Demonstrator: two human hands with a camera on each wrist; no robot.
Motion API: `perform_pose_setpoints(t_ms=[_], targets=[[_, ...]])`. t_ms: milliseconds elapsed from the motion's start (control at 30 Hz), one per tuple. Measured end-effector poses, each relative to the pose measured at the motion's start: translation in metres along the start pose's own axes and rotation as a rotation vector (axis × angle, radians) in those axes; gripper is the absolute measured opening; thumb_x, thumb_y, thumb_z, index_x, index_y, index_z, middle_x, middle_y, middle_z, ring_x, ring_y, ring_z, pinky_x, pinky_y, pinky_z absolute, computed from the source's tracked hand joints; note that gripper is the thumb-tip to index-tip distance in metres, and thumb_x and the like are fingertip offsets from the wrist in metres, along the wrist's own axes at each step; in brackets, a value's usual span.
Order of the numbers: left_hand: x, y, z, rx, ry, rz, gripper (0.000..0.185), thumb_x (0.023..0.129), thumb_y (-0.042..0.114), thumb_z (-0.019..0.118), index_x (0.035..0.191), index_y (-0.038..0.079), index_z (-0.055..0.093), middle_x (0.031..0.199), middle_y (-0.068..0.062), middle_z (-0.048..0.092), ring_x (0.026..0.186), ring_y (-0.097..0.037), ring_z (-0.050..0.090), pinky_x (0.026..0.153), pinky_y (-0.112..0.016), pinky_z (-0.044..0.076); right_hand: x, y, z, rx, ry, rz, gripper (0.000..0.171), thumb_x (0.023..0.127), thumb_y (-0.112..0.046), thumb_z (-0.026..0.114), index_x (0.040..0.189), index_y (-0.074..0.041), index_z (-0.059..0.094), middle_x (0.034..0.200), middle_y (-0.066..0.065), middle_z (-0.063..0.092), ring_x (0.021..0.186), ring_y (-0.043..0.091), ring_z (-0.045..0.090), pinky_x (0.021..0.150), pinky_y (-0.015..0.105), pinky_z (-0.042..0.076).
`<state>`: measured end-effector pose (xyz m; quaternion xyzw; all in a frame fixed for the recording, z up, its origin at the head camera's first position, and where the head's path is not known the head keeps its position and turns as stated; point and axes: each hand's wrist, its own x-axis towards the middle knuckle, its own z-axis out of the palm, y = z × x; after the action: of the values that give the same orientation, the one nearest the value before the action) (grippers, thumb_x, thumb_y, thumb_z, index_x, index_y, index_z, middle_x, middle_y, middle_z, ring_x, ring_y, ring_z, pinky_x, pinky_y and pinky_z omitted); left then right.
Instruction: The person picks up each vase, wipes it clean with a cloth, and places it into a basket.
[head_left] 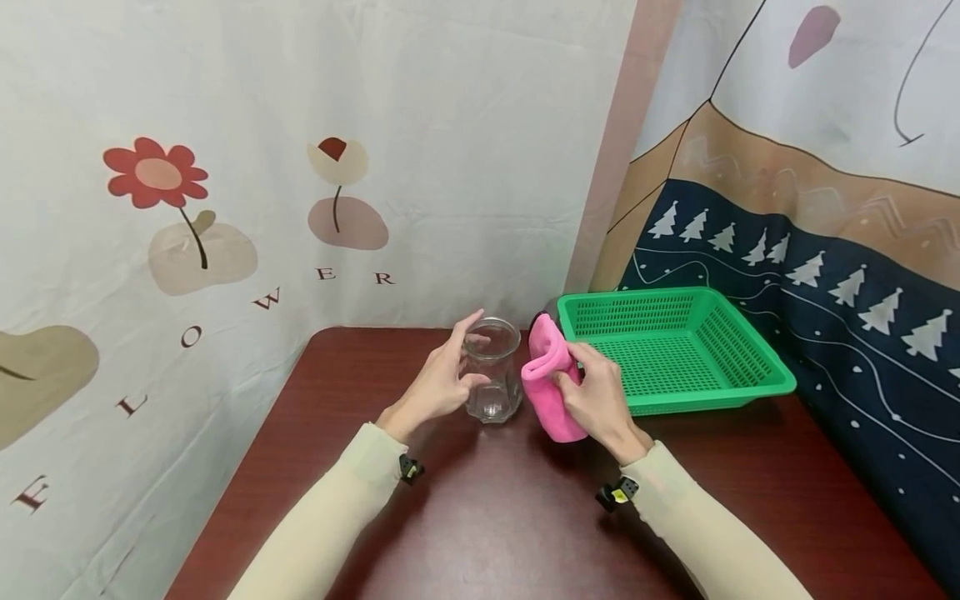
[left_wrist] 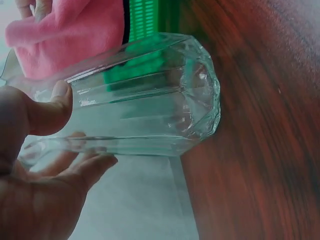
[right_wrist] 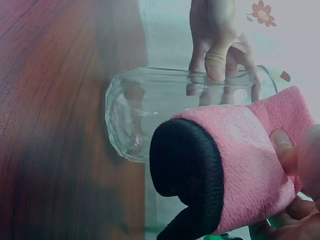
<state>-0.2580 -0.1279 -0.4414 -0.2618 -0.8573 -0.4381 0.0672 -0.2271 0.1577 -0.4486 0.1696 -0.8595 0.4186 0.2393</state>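
Note:
A clear faceted glass jar (head_left: 492, 369) stands upright on the dark red table (head_left: 480, 517). My left hand (head_left: 444, 379) holds it near the rim, thumb on the front and fingers round the far side; the left wrist view shows the thumb (left_wrist: 47, 112) pressed on the glass (left_wrist: 145, 95). My right hand (head_left: 596, 398) grips a folded pink cloth (head_left: 551, 379) with a black underside (right_wrist: 190, 175), held just right of the jar (right_wrist: 165, 107). The cloth is close to the glass; I cannot tell whether they touch.
A green perforated plastic basket (head_left: 765, 379) sits on the table's back right, just behind my right hand. Printed fabric hangs behind the table: flowers on the left (head_left: 157, 179), a dark panel with white trees on the right (head_left: 847, 292).

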Motion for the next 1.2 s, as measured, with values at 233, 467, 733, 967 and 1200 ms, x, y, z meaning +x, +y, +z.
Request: perform_pose_setpoints(t_ms=[233,467,733,967,1200], targets=[[0.002,-0.005,-0.009,-0.036,-0.096,0.014,0.116,0.100,-0.015,0.080,0.188,0.021,0.014,0.161,-0.016,0.071,0.114,-0.027,0.075,0.087,-0.028,0.057,0.000,0.000,0.003,-0.013,-0.018,-0.002,0.042,0.099,0.000,0.088,0.140,-0.001,0.081,0.126,0.017,0.085,0.101,0.030,0.074,0.084,0.038,0.059],[-0.001,-0.006,-0.010,-0.129,-0.150,0.006,0.123,0.103,-0.015,0.076,0.188,0.018,-0.005,0.174,-0.024,0.059,0.153,-0.043,0.068,0.123,-0.056,0.059,0.001,-0.002,0.009,0.013,-0.038,0.012,0.053,0.099,-0.001,0.087,0.150,0.001,0.074,0.141,0.022,0.081,0.125,0.039,0.080,0.104,0.056,0.067],[0.000,-0.002,-0.005,-0.050,-0.106,0.027,0.119,0.103,0.000,0.086,0.188,0.017,0.004,0.172,-0.024,0.059,0.155,-0.042,0.065,0.118,-0.060,0.062,0.012,-0.006,0.016,0.040,-0.068,0.004,0.066,0.102,-0.004,0.087,0.164,-0.006,0.064,0.147,0.020,0.079,0.130,0.037,0.079,0.108,0.056,0.066],[-0.001,-0.002,-0.008,0.017,-0.106,0.062,0.111,0.101,-0.001,0.087,0.185,0.011,0.016,0.165,-0.022,0.067,0.140,-0.038,0.075,0.110,-0.056,0.066,0.020,-0.005,0.024,0.049,-0.113,-0.051,0.065,0.101,0.000,0.087,0.162,-0.007,0.067,0.148,0.018,0.079,0.122,0.034,0.077,0.100,0.051,0.066],[0.001,-0.001,-0.012,0.068,-0.118,0.130,0.105,0.102,-0.003,0.083,0.183,0.004,0.017,0.163,-0.026,0.069,0.145,-0.041,0.073,0.116,-0.056,0.062,0.023,-0.002,0.032,0.050,-0.123,-0.073,0.056,0.100,0.003,0.084,0.154,-0.007,0.075,0.127,0.017,0.082,0.099,0.027,0.068,0.081,0.033,0.055]])
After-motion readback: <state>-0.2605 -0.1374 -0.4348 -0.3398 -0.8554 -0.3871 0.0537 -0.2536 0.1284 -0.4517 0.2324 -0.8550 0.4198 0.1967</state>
